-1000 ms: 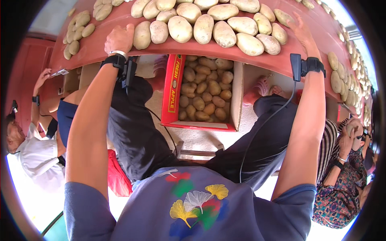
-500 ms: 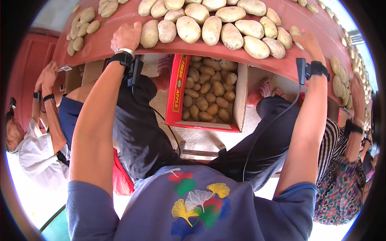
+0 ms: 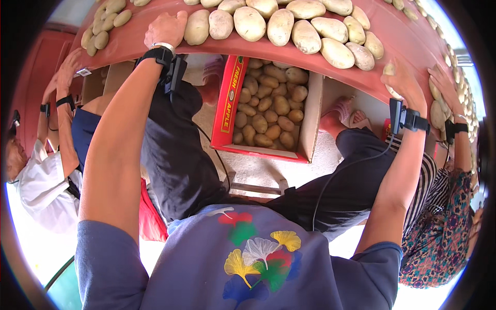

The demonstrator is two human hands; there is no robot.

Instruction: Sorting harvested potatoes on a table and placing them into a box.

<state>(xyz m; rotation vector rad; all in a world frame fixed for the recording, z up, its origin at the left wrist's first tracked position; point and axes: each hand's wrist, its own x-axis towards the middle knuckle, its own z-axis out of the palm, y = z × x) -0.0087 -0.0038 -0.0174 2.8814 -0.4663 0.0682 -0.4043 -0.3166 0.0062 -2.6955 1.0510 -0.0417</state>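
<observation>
Several pale tan potatoes [image 3: 279, 27] lie in packed rows along the near side of the reddish-brown table [image 3: 232, 45]. My left hand [image 3: 165, 30] rests on the table at the left end of the front row, right beside an end potato [image 3: 197, 27]. Its fingers are curled in and I see nothing in them. To the right of the rows, at the table's edge, my right hand [image 3: 405, 81] is closed around a potato [image 3: 389, 69]; parts of it show past the fingers.
Under the table edge, between my legs, stands an open red cardboard box [image 3: 221, 111] full of potatoes. Another person's hands [image 3: 64, 72] are at the table on the left; a co-worker's hand [image 3: 447, 88] is close to my right hand, by more potatoes [image 3: 438, 111].
My right hand has drawn away from the right end of the rows, toward me and outward, carrying a potato. My left hand stays beside the end potato. The view has shifted slightly.
</observation>
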